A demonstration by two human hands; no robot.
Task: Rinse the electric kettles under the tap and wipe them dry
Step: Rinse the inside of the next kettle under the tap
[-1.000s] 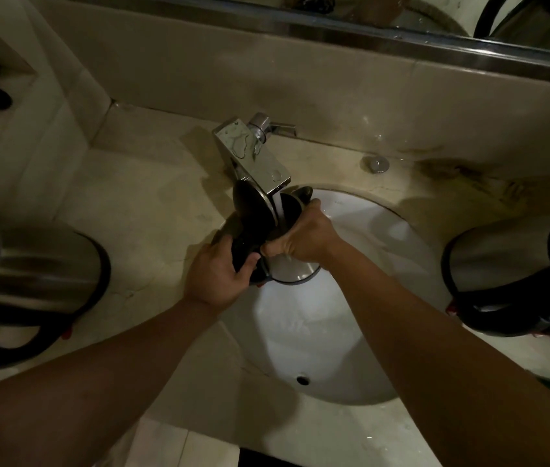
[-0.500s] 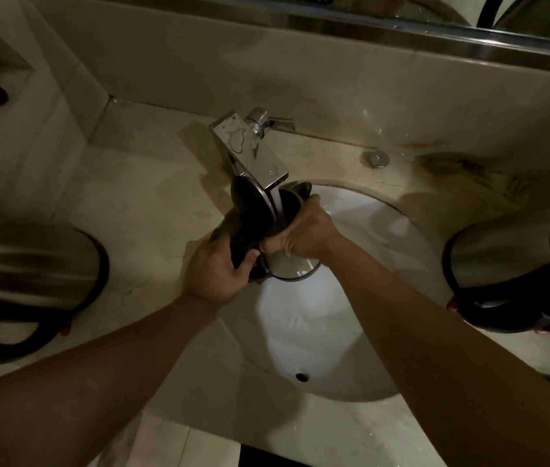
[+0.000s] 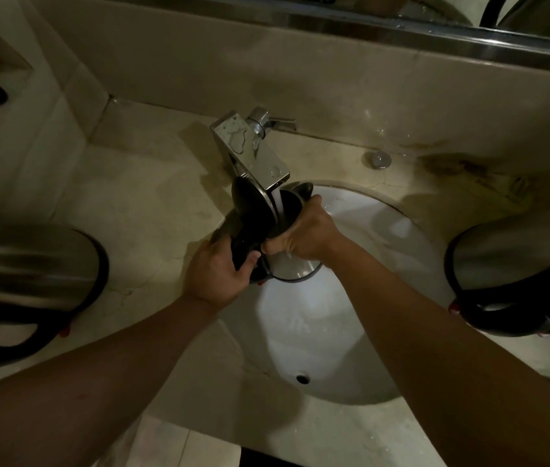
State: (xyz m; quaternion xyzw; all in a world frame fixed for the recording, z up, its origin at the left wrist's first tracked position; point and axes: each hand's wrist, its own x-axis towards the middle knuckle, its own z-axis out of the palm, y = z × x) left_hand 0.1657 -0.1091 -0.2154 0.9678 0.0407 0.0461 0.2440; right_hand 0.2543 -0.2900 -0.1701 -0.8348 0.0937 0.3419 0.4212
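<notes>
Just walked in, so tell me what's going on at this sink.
A person is rinsing an electric kettle over the white basin. The left hand grips its black handle, and the right hand grips the steel body near the rim. The lid stands open, and water runs from the tap into the mouth. Two more kettles wait on the counter, one at the left and one at the right.
</notes>
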